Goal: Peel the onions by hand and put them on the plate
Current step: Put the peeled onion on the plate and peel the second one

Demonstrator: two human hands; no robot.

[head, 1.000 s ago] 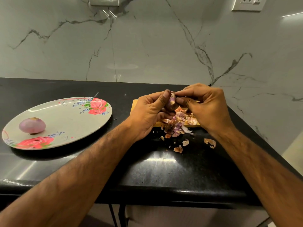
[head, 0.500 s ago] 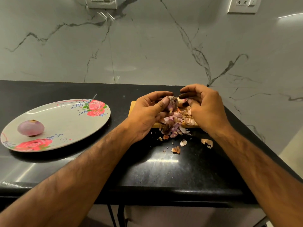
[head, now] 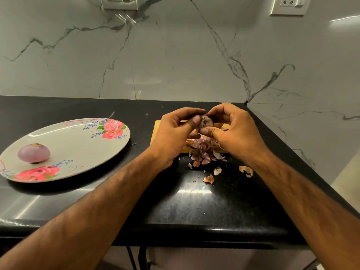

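Two onions are showing: one peeled onion [head: 33,153] is lying on the single plate [head: 78,145] near the counter's [head: 194,207] left edge, and a second onion [head: 206,121] is sitting between two hands, the left hand [head: 173,137] and the right hand [head: 237,133], both pinching it. One wooden board [head: 155,129] is lying toward the counter's back right corner. One heap of peelings [head: 204,152] is spilling over its front edge, with at least five loose scraps [head: 208,179] lying before it. Two fittings are showing on the wall: a left socket plate [head: 119,1] and a right socket plate [head: 290,4].

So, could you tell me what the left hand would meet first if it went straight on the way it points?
The left hand pinches the small, partly peeled purple onion; just beyond, probably, the right hand.
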